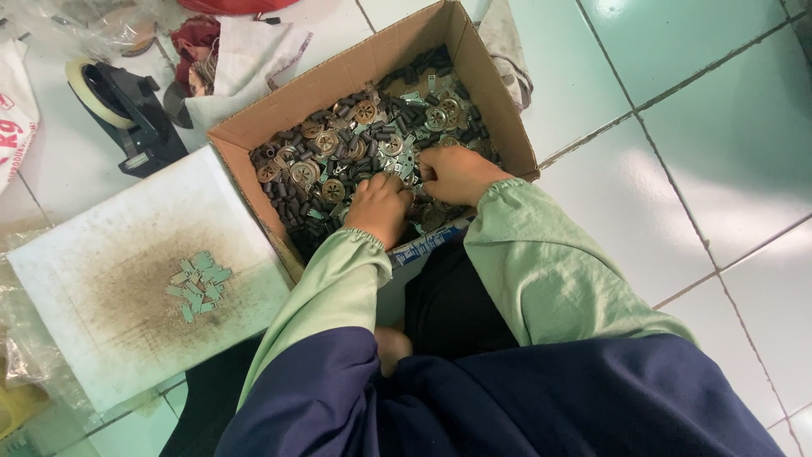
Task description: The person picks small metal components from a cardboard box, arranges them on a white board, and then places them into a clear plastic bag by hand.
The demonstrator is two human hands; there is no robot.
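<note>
An open cardboard box (338,72) sits on the floor in front of me, filled with several small metal parts (355,140): dark cylinders, round brass-coloured discs and small silvery plates. My left hand (379,207) reaches into the near side of the box, fingers curled down among the parts. Right beside it, my right hand (457,172) is also in the box, fingers bent on the parts. What either hand grips is hidden by the fingers. Both arms wear pale green sleeves.
A stained white board (101,279) lies left of the box with a small pile of silvery plates (199,283) on it. A black tape dispenser (127,106) stands at upper left, beside cloth and plastic bags. Green tiled floor (719,110) spreads to the right.
</note>
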